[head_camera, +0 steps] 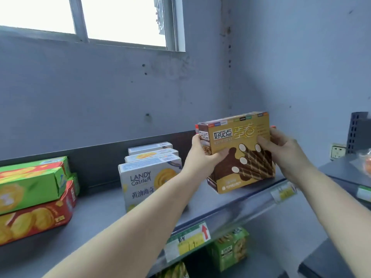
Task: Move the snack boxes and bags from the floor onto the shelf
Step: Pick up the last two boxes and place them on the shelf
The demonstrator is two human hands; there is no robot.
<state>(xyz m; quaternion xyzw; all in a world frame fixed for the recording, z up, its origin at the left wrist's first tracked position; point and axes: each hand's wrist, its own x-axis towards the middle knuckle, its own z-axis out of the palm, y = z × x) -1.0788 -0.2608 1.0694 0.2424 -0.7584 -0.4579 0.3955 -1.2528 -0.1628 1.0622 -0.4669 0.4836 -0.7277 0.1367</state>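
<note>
Both hands grip a brown-and-gold cardboard wafer-roll box (240, 155): the left hand (202, 155) curls round its left end, the right hand (281, 151) its right side. The box stands tilted near the front edge of the grey metal shelf (100, 213), beside white cookie boxes (148, 177).
</note>
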